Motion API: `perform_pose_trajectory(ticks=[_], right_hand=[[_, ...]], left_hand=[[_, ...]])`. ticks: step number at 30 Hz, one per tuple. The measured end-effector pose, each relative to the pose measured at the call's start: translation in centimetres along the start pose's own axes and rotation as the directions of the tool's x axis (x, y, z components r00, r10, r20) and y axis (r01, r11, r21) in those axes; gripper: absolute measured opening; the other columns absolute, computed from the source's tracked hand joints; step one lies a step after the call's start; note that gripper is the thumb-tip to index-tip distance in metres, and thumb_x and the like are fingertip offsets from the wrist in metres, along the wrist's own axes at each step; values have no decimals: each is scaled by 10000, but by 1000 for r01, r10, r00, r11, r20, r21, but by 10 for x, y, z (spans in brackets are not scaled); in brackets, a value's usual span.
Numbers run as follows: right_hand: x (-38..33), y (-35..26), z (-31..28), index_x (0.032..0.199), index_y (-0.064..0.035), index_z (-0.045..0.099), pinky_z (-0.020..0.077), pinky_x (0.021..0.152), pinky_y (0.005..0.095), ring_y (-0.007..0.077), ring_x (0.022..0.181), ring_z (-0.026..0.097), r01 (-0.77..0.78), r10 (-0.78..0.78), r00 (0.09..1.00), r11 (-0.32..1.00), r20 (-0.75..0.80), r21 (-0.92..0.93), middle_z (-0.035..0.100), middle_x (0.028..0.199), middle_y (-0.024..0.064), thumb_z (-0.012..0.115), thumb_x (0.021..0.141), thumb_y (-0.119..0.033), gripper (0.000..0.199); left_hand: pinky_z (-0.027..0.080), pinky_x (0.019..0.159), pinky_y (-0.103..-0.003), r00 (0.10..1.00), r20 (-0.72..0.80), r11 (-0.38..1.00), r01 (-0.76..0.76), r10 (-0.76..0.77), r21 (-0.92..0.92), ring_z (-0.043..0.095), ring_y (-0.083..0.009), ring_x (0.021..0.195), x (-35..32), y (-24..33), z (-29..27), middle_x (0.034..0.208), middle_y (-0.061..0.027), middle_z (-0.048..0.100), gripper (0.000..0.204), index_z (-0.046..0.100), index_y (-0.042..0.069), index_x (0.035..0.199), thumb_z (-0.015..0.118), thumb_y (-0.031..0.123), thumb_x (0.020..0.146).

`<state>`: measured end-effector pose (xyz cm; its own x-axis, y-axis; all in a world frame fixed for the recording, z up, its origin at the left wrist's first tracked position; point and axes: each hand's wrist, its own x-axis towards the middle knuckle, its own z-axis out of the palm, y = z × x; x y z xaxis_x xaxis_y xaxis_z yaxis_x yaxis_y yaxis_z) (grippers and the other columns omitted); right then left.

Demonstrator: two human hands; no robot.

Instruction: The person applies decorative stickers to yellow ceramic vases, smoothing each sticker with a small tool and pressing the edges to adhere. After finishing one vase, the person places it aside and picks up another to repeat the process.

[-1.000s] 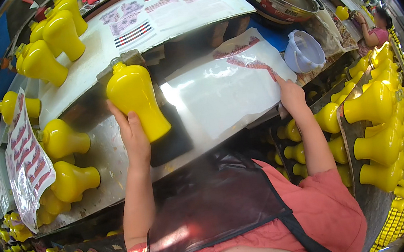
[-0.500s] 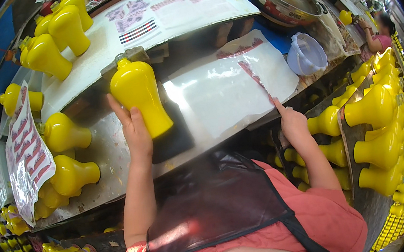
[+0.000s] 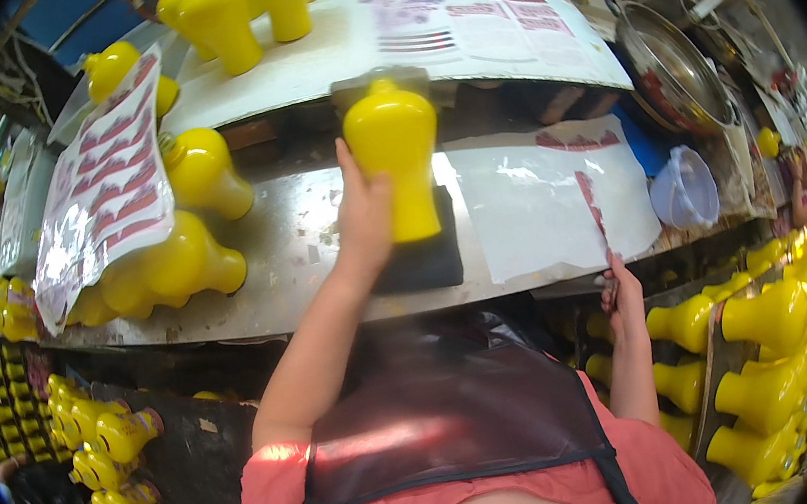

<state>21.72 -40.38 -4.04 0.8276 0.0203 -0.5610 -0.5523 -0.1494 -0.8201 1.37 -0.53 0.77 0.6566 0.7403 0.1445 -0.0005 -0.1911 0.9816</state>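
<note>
While gripping a yellow bottle, the left hand curls shut.

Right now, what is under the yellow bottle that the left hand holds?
Under the yellow bottle lies a dark pad on the metal workbench. The left hand and the bottle cover part of the pad, so what is directly beneath cannot be seen.

Yellow vase-shaped bottles lie on their sides along the left of the metal bench, two of them partly under a sheet of red printed labels. More bottles stand upright on the white shelf behind. To the right sit a steel bowl and a clear plastic tub. Racks of the same yellow bottles fill the lower right – and others the lower left.
</note>
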Motion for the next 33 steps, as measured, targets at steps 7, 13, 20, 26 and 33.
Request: perform_pose_trajectory(ticks=[7,13,20,26,33], right_hand=[[-12,-40,-1,792,-32,673,338,479,229,36,517,463,523,-561,825,804,-67,-283,540,623,-54,745,950,-174,225],[-58,-123,49,888,-9,705,344,470,208,62,477,482,548,-496,820,824,285,-143,629,691,8,706,939,-155,155],[-108,-176,112,837,-39,629,362,454,210,86,463,518,525,-345,691,844,636,-112,625,681,28,633,905,-178,155],[-140,-194,151,812,-45,601,350,455,213,75,461,507,503,-234,576,857,783,-113,583,651,16,642,865,-205,173],[-163,-207,175,806,-67,596,309,457,214,52,462,492,502,-165,491,856,855,-123,564,592,-10,653,862,-212,166]], left_hand=[[234,1232,-347,985,144,975,122,-95,-187,299,-291,1528,2,8,-12,1675,-201,252,793,-54,49,1667,453,201,1077],[252,1235,-374,967,216,944,193,-136,-267,323,-275,1514,4,11,-13,1666,-158,263,973,-77,74,1669,615,186,995],[317,1205,-384,953,228,908,266,-198,-324,401,-264,1458,8,18,-14,1598,-142,364,1047,-40,125,1682,687,130,928],[346,1188,-374,954,268,884,238,-135,-403,434,-246,1430,10,25,-14,1562,-148,411,1014,-2,86,1679,666,117,917],[383,1172,-370,988,123,991,101,-90,-85,489,-324,1406,4,7,-9,1524,-234,465,1011,15,7,1656,673,193,911]])
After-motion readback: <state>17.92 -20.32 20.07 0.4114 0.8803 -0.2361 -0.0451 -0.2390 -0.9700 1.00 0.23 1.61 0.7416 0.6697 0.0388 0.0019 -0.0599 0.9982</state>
